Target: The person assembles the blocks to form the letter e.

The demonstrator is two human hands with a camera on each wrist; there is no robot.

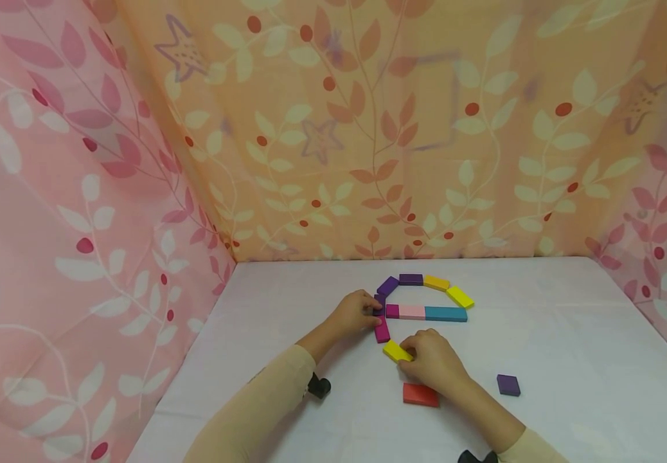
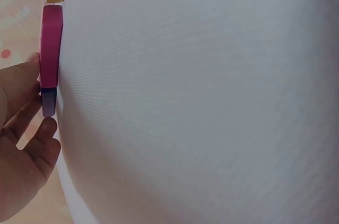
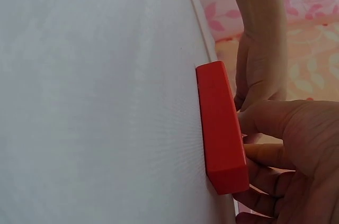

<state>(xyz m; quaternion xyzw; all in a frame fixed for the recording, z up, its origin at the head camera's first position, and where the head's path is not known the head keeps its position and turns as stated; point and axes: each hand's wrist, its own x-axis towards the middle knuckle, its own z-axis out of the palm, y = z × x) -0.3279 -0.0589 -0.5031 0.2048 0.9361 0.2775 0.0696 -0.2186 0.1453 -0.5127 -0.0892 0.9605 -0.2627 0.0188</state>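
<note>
Flat wooden blocks form a curved outline with a straight bar across its middle. My left hand [image 1: 359,314] is at the curve's left side, its bent fingers and thumb about a dark purple block [image 1: 380,300]. Its thumb lies by a magenta block [image 1: 382,330], which also shows in the left wrist view. Just below that, my right hand [image 1: 434,361] pinches a yellow block [image 1: 396,351] near the magenta block's lower end. Under the right hand lies a red block [image 1: 421,395], large in the right wrist view, where it stands in front of the fingers.
The bar runs from a small magenta block [image 1: 392,311] through a pink block [image 1: 412,312] to a blue block [image 1: 446,314]. Purple and yellow blocks arch above it. A loose purple block [image 1: 508,385] lies to the right on the white table [image 1: 588,347]. Patterned curtains surround the table.
</note>
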